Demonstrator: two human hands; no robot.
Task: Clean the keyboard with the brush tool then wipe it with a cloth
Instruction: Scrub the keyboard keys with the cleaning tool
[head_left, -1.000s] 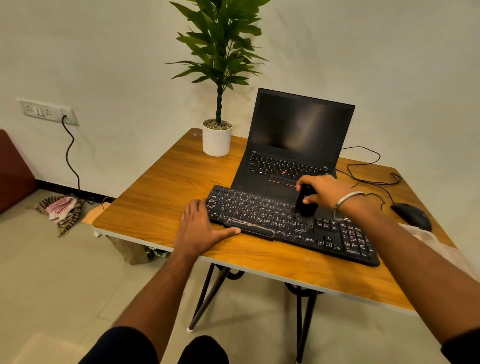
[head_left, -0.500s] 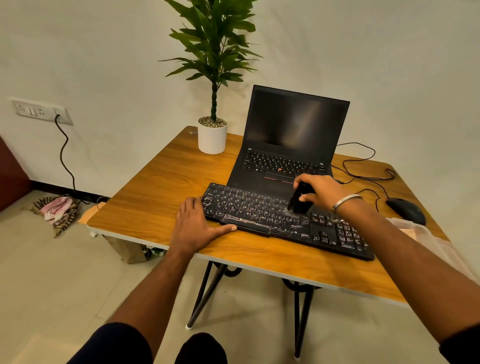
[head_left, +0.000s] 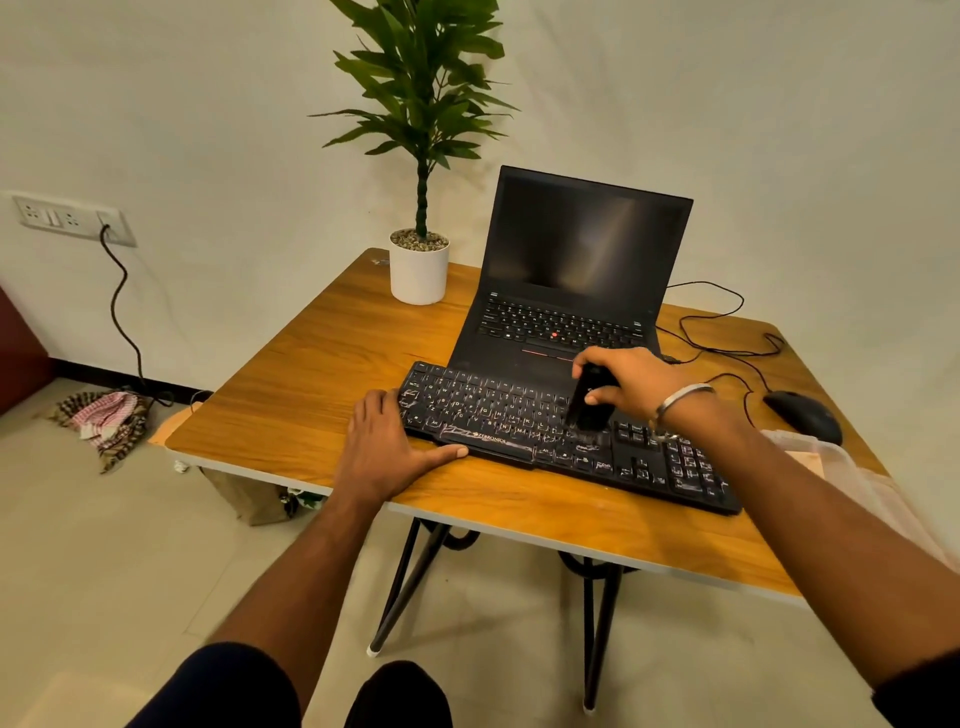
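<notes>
While my right hand (head_left: 631, 387) grips the small black brush tool (head_left: 588, 405) with fingers and thumb curled round its body, the bristle end points down onto the keys of the long black plastic keyboard (head_left: 519, 415). That keyboard lies slantwise on the orange-brown wooden desk (head_left: 291, 395), its long axis running from the middle of the desk toward the near right corner, just in front of the open black laptop (head_left: 576, 280). My left hand (head_left: 387, 449) lies flat with fingers straight at the keyboard's left end, thumb stretched along its front edge, steadying it. The brush sits right of the keyboard's middle, so I judge the remaining keys lie along that same axis: the number pad toward my right forearm, the letter rows back toward my left hand. My right hand is the nearer to both. A pale translucent cloth (head_left: 852, 467) hangs at the desk's right edge, near the dark mouse (head_left: 802, 415), within reach of my right hand for wiping.
</notes>
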